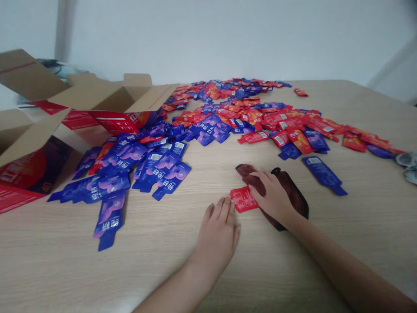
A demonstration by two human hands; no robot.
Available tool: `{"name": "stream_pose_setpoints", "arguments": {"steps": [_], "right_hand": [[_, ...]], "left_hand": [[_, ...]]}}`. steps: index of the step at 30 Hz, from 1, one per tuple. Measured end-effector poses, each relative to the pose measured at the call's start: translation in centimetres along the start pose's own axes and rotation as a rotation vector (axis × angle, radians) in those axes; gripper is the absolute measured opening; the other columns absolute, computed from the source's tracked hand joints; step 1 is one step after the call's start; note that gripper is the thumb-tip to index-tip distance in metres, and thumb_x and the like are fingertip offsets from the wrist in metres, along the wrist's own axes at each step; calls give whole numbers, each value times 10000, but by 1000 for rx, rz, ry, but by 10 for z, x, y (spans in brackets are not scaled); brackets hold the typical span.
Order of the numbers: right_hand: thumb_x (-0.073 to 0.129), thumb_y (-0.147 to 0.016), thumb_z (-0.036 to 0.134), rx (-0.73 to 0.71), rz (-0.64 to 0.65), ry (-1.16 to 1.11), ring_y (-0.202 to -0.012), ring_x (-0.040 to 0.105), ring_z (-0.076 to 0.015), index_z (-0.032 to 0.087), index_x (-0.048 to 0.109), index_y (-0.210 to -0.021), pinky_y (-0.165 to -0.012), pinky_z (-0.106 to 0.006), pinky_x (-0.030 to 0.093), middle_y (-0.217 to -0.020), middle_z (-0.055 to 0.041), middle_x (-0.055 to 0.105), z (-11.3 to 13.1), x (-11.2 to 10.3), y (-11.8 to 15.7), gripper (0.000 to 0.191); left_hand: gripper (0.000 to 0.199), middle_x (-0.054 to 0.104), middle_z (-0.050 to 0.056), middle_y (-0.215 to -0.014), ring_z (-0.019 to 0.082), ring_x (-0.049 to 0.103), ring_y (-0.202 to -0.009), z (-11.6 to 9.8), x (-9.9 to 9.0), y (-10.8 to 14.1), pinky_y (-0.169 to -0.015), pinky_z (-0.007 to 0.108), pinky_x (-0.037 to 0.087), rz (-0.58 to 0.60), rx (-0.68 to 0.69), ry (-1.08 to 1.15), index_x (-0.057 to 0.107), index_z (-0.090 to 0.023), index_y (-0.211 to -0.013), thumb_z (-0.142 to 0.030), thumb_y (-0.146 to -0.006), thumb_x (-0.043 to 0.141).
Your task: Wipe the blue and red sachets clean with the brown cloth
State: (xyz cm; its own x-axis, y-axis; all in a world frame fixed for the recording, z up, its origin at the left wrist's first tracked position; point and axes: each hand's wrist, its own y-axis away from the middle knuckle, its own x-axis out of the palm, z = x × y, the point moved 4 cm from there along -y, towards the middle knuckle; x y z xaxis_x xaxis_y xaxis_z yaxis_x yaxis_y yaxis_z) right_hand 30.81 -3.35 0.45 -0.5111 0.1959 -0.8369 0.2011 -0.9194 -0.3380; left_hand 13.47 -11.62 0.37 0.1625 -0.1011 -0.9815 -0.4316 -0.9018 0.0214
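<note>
My left hand [216, 230] lies nearest, fingers together, tips touching a flat red printed sachet [241, 200] on the pale wood-grain table [156, 278]. My right hand [272, 195] curls over its other end and a glossy dark-brown object [296, 191]; I cannot tell if it pinches. I'd expect light, bendy, slippery film, best taken by the edges. Farther left, two open red-printed cardboard boxes [32, 169] hide their contents.

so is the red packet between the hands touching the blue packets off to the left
Apart. The head view shows bare tabletop between the red packet and the nearest blue packets.
</note>
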Motion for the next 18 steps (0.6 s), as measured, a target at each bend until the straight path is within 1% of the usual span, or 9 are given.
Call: {"name": "stream_pose_setpoints", "arguments": {"steps": [3, 5, 7, 8, 10, 12, 13, 15, 18], "right_hand": [[564, -830, 241, 59, -39, -81, -997, 591, -264, 236, 583, -1073, -873, -413, 465, -1032, -70, 630, -10, -13, -6, 244], [592, -795, 215, 37, -100, -146, -941, 607, -245, 246, 586, -1028, -847, -395, 473, -993, -50, 632, 1, -22, -11, 235], [606, -775, 185, -30, -148, -222, -925, 603, -228, 248, 577, -1032, -838, -376, 472, -982, -41, 623, 23, -26, -14, 266], [607, -775, 177, -75, -139, -241, -932, 595, -226, 248, 575, -1048, -836, -370, 470, -992, -43, 618, 36, -25, -14, 283], [600, -791, 176, -173, -42, -199, -947, 577, -236, 244, 587, -1060, -826, -375, 465, -1003, -55, 611, 59, -13, -10, 278], [586, -815, 192, -225, 78, -76, -948, 562, -257, 237, 605, -1074, -816, -396, 460, -1008, -73, 609, 69, 3, -4, 264], [578, -825, 201, -224, 118, -19, -943, 557, -264, 235, 609, -1081, -812, -406, 458, -1011, -80, 607, 67, 10, -1, 260], [561, -839, 212, -183, 147, 48, -938, 552, -271, 229, 604, -1105, -815, -419, 456, -1027, -91, 603, 53, 17, 4, 270], [533, -843, 196, -101, 122, 58, -953, 555, -271, 218, 586, -1114, -835, -432, 454, -1049, -98, 598, 18, 11, 7, 277]], "left_hand": [[535, 385, 115, -1532, 275, 387, -1383, 0, 2, 0, -1129, 478, 347, -5, -15, 14, 430, -94, -1444, -341, -972, 389], [542, 381, 112, -1533, 278, 383, -1386, 0, 4, 1, -1129, 483, 350, -11, -23, 17, 424, -94, -1448, -348, -971, 385], [549, 391, 117, -1527, 283, 383, -1386, 0, 5, 1, -1124, 491, 357, -16, -22, 15, 426, -91, -1447, -355, -967, 388], [545, 404, 120, -1519, 285, 386, -1385, 0, 6, 1, -1123, 495, 359, -19, -20, 14, 439, -93, -1439, -358, -965, 392], [519, 445, 118, -1493, 285, 400, -1376, 1, 7, 2, -1127, 497, 356, -29, -26, 16, 489, -108, -1407, -358, -960, 406], [493, 477, 117, -1470, 284, 419, -1364, 3, 7, 2, -1129, 497, 355, -36, -35, 16, 528, -118, -1377, -350, -955, 421], [491, 480, 115, -1468, 283, 424, -1361, 3, 7, 2, -1128, 496, 358, -36, -34, 15, 530, -121, -1376, -348, -953, 427], [510, 458, 110, -1484, 280, 425, -1362, 4, 7, 1, -1121, 488, 373, -37, -21, 13, 496, -124, -1404, -345, -949, 433], [540, 421, 90, -1510, 271, 423, -1366, 5, 7, 1, -1111, 471, 393, -40, -6, 10, 445, -139, -1443, -343, -943, 444]]}}
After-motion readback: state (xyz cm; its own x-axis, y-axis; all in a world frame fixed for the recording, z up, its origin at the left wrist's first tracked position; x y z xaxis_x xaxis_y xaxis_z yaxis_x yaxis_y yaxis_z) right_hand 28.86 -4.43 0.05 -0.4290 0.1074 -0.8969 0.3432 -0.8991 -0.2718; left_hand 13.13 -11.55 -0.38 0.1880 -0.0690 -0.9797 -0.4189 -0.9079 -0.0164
